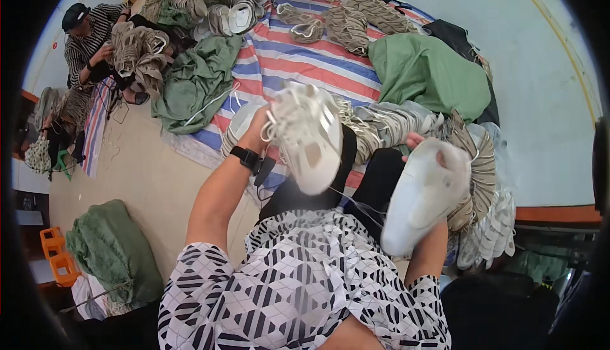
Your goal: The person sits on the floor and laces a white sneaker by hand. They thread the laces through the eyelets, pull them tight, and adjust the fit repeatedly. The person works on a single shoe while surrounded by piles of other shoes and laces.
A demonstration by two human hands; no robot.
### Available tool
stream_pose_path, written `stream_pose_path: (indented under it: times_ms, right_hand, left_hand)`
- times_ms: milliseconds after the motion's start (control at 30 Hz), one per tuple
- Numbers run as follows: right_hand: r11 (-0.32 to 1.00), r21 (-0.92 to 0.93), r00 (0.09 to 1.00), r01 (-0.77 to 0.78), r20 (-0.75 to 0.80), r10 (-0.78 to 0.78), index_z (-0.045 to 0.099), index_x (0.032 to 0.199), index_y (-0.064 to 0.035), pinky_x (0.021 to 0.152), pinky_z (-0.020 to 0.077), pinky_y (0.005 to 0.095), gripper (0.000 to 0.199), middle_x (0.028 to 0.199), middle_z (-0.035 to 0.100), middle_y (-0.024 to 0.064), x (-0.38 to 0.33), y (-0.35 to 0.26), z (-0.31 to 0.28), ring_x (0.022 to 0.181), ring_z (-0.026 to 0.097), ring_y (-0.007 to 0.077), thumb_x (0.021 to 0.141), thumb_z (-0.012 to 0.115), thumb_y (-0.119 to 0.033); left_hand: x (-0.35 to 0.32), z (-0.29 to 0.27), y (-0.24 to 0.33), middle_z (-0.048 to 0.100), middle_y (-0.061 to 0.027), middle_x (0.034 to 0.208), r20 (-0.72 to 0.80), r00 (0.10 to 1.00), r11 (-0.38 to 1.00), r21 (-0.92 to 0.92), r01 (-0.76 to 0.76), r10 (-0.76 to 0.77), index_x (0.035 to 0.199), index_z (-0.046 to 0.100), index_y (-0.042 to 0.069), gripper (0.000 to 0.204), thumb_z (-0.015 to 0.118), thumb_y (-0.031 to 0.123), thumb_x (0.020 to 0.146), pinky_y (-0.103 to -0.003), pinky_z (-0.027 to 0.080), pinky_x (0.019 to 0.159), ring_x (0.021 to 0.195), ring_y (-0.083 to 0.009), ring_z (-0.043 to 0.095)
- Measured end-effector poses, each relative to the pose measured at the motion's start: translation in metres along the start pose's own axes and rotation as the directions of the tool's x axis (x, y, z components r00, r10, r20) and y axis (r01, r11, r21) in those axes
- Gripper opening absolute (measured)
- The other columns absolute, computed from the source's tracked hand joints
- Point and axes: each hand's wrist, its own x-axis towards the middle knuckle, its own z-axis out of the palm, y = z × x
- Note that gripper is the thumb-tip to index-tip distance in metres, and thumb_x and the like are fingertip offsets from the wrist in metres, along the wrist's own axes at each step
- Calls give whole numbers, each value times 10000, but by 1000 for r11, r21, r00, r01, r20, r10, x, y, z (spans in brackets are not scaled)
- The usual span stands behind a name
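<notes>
My left hand (257,132) is closed on the side of a white-and-beige laced shoe upper (311,140), raised in front of my lap and blurred by motion. To the right, my right hand (414,141) grips a second white shoe upper (419,194). Its smooth pale underside faces up, and it hides most of that hand. Only some fingertips show past its edge. A thin white thread (359,205) runs between the two uppers, above my dark trousers. A black watch band (246,157) circles my left wrist.
Nested rows of shoe uppers (394,121) lie ahead and to the right, beside a green sack (432,70). More stand on the striped sheet (305,64). A person (92,48) handles uppers at the far left. A stuffed green sack (114,254) and orange stools (60,261) are near left.
</notes>
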Motion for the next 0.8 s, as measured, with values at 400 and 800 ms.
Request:
stream_pose_path:
  times_ms: [400,800]
  right_hand:
    - [247,-896,900,-370,-279,334,641,982,59,468,558,357,280,838,668,133,90,29,-4,651,658,243,827,558,-159]
    - [-192,-981,998,36,45,-40,645,852,61,662,542,435,351,813,663,231,73,36,8,738,662,359,823,549,-276]
  left_hand:
    - [24,65,-58,630,-59,1140,118,993,838,544,-41,-28,1210,594,84,427,501,403,942,-271,444,797,982,-113,569]
    - [-25,135,-88,409,-212,1331,605,723,-180,793,-581,334,1335,372,37,762,733,276,708,-439,293,1066,1256,-378,380]
